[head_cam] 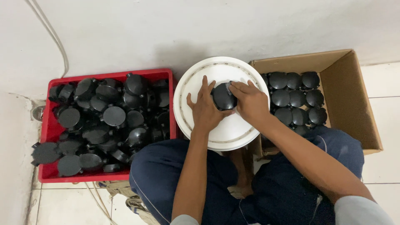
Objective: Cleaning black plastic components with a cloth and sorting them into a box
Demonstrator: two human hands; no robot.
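A round white plastic lid (221,133) rests on my lap as a work surface. On it sits a black round plastic box (223,97) with a domed cover. My left hand (205,109) grips the box from the left, fingers spread against its side. My right hand (249,101) holds it from the right, fingers curled over its top edge. Both hands press on the same piece, hiding its sides.
A red crate (46,127) on the left is heaped with several loose black round boxes and covers. A brown cardboard carton (352,104) on the right holds several black boxes in neat rows. A white wall stands behind; grey cables run down at the left.
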